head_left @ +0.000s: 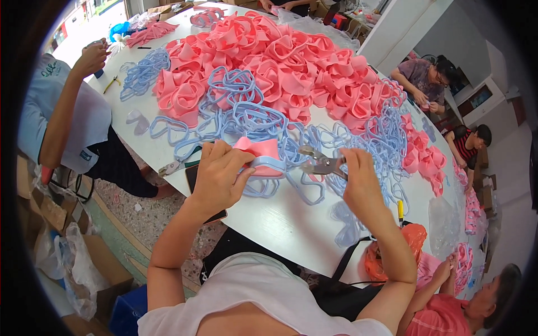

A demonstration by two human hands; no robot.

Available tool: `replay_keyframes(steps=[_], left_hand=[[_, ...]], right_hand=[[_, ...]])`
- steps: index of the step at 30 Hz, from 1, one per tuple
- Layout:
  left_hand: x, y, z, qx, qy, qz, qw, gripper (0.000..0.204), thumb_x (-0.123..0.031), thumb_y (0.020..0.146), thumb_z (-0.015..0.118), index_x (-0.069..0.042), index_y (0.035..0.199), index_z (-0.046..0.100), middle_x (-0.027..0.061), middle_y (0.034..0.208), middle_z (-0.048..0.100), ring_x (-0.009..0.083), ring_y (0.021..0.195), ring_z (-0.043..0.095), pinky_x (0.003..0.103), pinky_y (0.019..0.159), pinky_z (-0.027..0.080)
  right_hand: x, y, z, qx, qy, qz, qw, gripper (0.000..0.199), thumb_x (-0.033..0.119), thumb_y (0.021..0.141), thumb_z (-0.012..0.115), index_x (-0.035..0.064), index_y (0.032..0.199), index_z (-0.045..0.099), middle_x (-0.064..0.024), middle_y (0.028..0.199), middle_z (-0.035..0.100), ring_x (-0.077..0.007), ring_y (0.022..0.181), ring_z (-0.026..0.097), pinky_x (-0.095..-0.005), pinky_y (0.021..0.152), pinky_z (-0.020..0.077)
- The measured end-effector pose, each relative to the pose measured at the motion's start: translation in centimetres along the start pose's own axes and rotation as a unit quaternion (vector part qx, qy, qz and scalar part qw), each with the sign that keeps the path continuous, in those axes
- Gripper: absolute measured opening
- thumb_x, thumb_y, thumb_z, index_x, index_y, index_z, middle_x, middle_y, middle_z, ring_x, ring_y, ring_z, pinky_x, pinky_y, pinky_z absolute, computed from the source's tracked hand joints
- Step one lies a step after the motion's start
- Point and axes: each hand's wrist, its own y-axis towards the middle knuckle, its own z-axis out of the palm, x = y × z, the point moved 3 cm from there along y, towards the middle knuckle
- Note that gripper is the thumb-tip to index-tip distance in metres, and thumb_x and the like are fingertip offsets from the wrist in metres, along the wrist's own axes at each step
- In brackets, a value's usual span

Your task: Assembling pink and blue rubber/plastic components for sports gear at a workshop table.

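Observation:
Pinched in my left hand (219, 175) is a soft pink rubber piece (259, 147), with a light blue plastic frame (268, 162) along its near side. My right hand (360, 176) grips metal pliers (322, 164) by the handles. Their jaws point left toward the pink piece, and I cannot tell whether they touch it. Behind both hands lies a tangle of loose blue frames (260, 120). Beyond that rises a large heap of pink rubber pieces (269, 61). A dark flat object (192, 179) sticks out from behind my left wrist.
On the white table (269, 229) lie green-handled pliers (174, 167), yellow-handled pliers (112, 84) and a yellow marker (400, 209). An orange plastic bag (413, 238) is by my right elbow. A person (84, 112) stands at the left; several others work along the right side. Cardboard boxes (106, 257) stand lower left.

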Motion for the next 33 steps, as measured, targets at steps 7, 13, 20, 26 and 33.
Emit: replay_keyframes(steps=[7,13,20,26,33], left_hand=[[-1.2,0.6,0.4,0.034,0.051,0.060,0.996,0.024,-0.009,0.072,0.073,-0.007,0.093,0.064,0.0030,0.084,0.061,0.0224,0.074,0.049,0.037,0.070,0.032],[-1.7,0.5,0.5,0.028,0.070,0.075,0.994,0.025,-0.009,0.071,0.073,-0.007,0.094,0.064,0.0029,0.084,0.061,0.0224,0.075,0.050,0.037,0.070,0.033],[-1.8,0.6,0.7,0.023,0.073,0.065,0.995,0.024,-0.007,0.071,0.073,-0.005,0.093,0.063,0.0051,0.083,0.061,0.0234,0.074,0.049,0.037,0.068,0.033],[-1.6,0.8,0.9,0.029,-0.028,-0.031,0.999,0.022,-0.004,0.072,0.074,-0.003,0.091,0.063,0.0079,0.079,0.061,0.0245,0.073,0.049,0.037,0.068,0.033],[0.2,0.2,2.4,0.006,-0.094,-0.136,0.986,0.021,-0.007,0.076,0.074,-0.001,0.093,0.064,0.0059,0.076,0.059,0.0183,0.069,0.048,0.030,0.065,0.037]], right_hand=[[2.1,2.3,-1.4,-0.014,-0.213,-0.121,0.969,0.036,0.004,0.077,0.064,-0.0007,0.111,0.055,-0.0183,0.111,0.051,-0.0343,0.109,0.049,-0.0419,0.092,0.0444],[2.9,3.3,-2.1,-0.054,-0.322,-0.178,0.928,0.018,0.010,0.077,0.062,0.0025,0.093,0.056,-0.0120,0.094,0.053,-0.0263,0.094,0.051,-0.0361,0.078,0.0439],[3.4,3.5,-2.3,-0.050,-0.366,-0.192,0.909,0.013,0.014,0.075,0.062,0.0045,0.082,0.056,-0.0085,0.078,0.050,-0.0220,0.078,0.050,-0.0331,0.066,0.0384],[4.4,2.9,-3.0,-0.113,-0.395,-0.170,0.896,0.015,0.016,0.074,0.064,0.0063,0.080,0.054,-0.0085,0.079,0.052,-0.0221,0.079,0.051,-0.0334,0.065,0.0390],[0.9,3.4,-0.7,-0.063,-0.288,-0.122,0.948,0.018,0.008,0.076,0.063,0.0019,0.091,0.056,-0.0137,0.088,0.054,-0.0274,0.087,0.054,-0.0371,0.069,0.0437]])
